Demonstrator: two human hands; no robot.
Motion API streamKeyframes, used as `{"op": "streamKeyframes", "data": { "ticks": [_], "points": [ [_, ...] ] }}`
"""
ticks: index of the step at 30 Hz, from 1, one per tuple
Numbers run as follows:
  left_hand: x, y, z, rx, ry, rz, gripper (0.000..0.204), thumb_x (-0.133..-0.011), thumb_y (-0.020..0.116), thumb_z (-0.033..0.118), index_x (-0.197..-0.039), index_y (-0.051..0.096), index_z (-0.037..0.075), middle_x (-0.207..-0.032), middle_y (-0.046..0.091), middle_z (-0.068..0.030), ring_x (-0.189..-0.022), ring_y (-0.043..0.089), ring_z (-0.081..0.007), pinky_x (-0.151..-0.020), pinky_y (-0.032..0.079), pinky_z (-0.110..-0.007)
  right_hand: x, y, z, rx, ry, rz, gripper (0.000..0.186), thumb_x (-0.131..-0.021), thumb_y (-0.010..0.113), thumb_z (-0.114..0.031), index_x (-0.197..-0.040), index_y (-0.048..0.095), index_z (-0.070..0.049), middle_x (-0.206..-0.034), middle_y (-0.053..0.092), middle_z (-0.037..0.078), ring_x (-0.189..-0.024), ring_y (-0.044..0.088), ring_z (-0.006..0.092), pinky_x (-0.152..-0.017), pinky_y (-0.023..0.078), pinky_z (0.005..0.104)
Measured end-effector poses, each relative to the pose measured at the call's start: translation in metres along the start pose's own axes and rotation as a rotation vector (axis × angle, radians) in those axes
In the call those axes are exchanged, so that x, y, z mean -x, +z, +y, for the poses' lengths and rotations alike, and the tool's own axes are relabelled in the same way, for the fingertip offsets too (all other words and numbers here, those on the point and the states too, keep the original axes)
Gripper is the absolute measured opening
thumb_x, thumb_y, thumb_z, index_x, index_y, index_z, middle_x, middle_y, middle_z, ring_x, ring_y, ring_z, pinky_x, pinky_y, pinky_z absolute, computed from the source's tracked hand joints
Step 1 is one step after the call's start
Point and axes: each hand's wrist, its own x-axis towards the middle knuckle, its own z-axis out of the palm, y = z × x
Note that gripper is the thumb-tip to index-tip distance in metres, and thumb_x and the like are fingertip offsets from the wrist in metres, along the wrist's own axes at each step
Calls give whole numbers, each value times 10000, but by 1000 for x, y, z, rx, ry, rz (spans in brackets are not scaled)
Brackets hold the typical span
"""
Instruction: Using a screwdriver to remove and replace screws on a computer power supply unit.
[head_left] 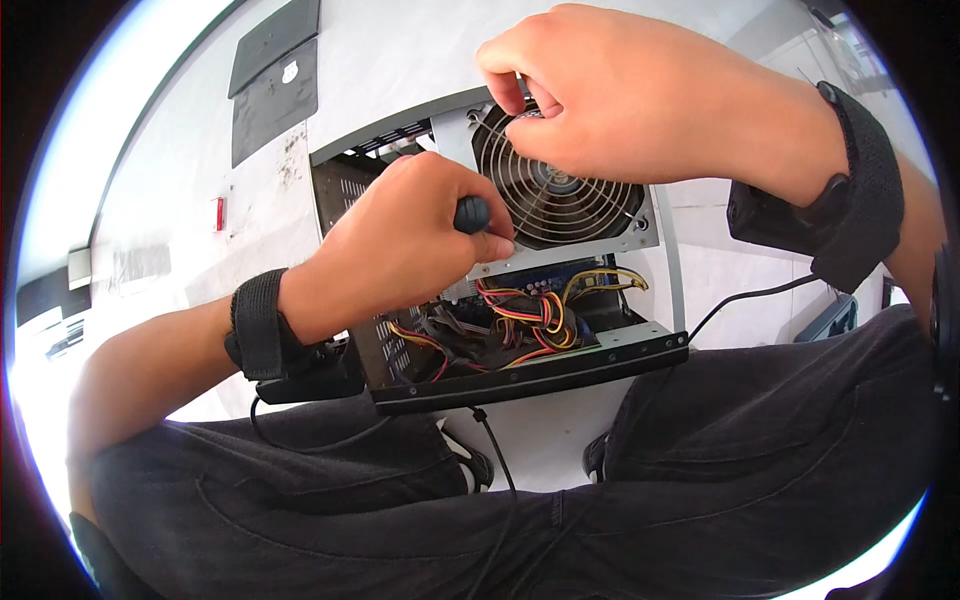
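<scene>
An open computer case (530, 375) has a power supply with a round fan grille (560, 205) at the top and bundles of red, yellow and black wires (520, 320) below it. My left hand (420, 225) is wrapped round the dark handle of a tool (470, 215) beside the grille's lower left; the tool's tip is hidden. My right hand (590, 95) is curled over the upper part of the grille, fingertips bent inward; what they hold, if anything, is hidden. Both wrists wear black straps with small black units.
Two dark flat panels (270, 100) and a small red object (218, 213) lie on the white surface at upper left. My dark-trousered legs frame the case below. Black cables (495, 450) hang from the wrist units and over my lap. A dark object (830, 320) sits at the right.
</scene>
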Motion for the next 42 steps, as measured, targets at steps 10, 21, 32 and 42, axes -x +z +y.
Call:
{"op": "streamKeyframes", "data": {
  "ticks": [10, 21, 32, 42],
  "points": [
    [-10, -14, 0, 48, -103, -154, 167, -825, 791, 131, -918, 788, -7, -719, 711, -80, -648, 635, -146, -661, 503, -306, -21, 41, 25, 24, -247, 348, 160, -844, 681, -137, -909, 608, -11, -614, 515, 78, -553, 508, 207, -547, 400, 368],
    [-9, -34, 6, 585, -19, -69, 215, -840, 751, 47, -1022, 652, -11, -875, 653, -41, -770, 622, -118, -701, 481, -280, -19, 31, 27, -225, -570, 400, 284, -877, 672, -83, -1160, 650, -58, -866, 591, 32, -725, 565, 104, -666, 462, 266],
    [-11, -10, 14, 999, 328, -8, 321, -788, 723, 121, -1038, 638, -62, -851, 626, -80, -818, 580, -183, -739, 460, -318, 1, 1, 49, -320, -500, 335, 328, -848, 759, -77, -1159, 652, -66, -1000, 610, 34, -839, 610, 102, -721, 490, 249],
    [-7, -9, 10, 810, 328, 37, 208, -765, 686, 85, -925, 647, -42, -777, 577, -42, -728, 529, -155, -645, 421, -323, 2, 4, 47, -305, -474, 297, 335, -839, 771, -84, -1151, 651, -64, -996, 610, 32, -839, 610, 102, -720, 490, 248]
  ]
}}
